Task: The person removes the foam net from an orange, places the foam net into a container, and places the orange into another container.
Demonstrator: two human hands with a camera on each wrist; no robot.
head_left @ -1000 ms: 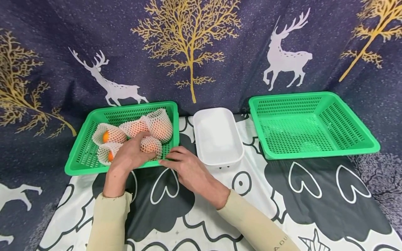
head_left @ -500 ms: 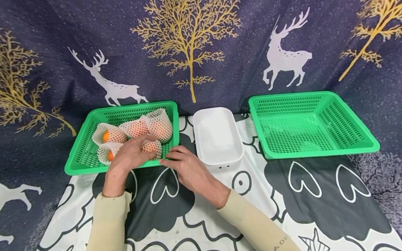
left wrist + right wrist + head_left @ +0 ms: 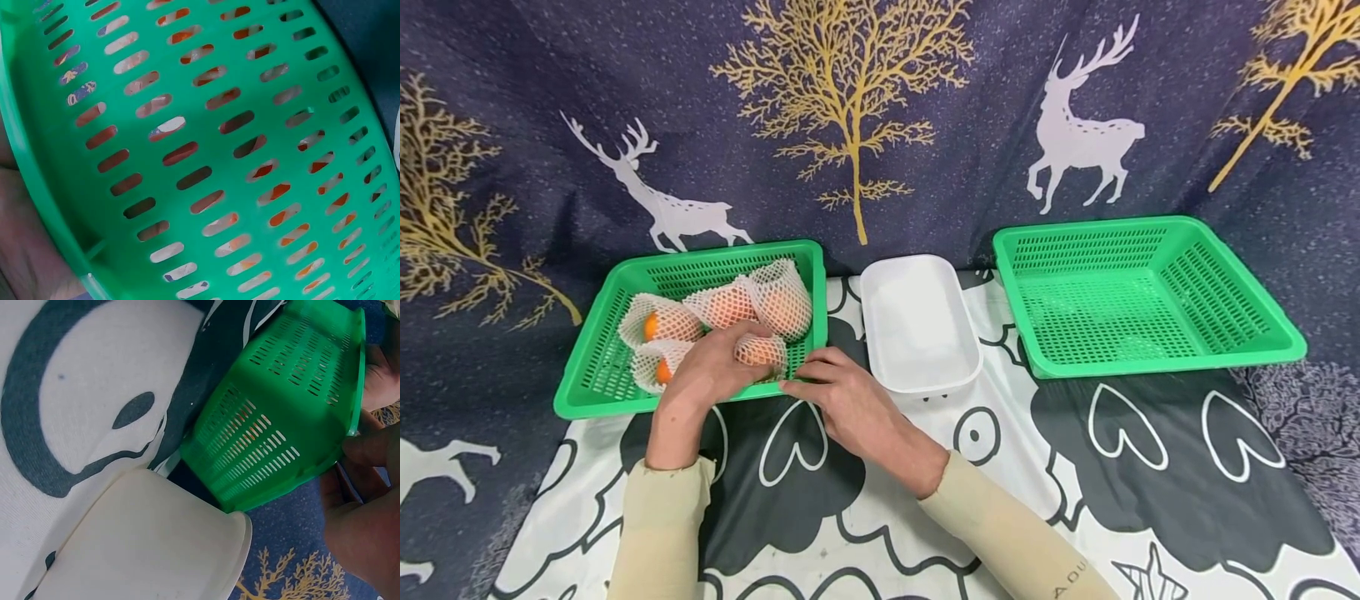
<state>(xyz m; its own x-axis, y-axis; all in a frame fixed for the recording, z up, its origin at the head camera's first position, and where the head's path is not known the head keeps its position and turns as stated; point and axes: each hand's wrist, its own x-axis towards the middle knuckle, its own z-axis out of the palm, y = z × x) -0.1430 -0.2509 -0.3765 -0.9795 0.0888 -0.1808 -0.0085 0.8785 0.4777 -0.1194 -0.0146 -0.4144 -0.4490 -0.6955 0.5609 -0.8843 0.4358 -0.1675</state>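
In the head view, the left green basket (image 3: pixel 606 406) holds several round fruits in white foam nets. My left hand (image 3: pixel 711 367) reaches over its front rim, fingers and thumb curled around a netted orange-pink fruit (image 3: pixel 762 354) near the front right corner. My right hand (image 3: pixel 850 404) is at that corner, its thumb and fingers bent at the rim. In the right wrist view its fingertips (image 3: pixel 353 449) meet the basket's edge. Left of the held fruit lie two bright orange fruits (image 3: pixel 658 327); behind it are two pinkish ones (image 3: pixel 784 308). In the left wrist view the basket wall (image 3: pixel 206 175) hides most of the hand.
A white tray (image 3: pixel 921 325) stands just right of the basket. Farther right is a second green basket (image 3: pixel 1150 371). A patterned black-and-white cloth (image 3: pixel 880 533) covers the table, and a dark curtain (image 3: pixel 940 183) with deer and trees hangs close behind.
The left hand's fingers shift slightly over the held fruit, which tips a little in its net. The right hand keeps its place at the rim.
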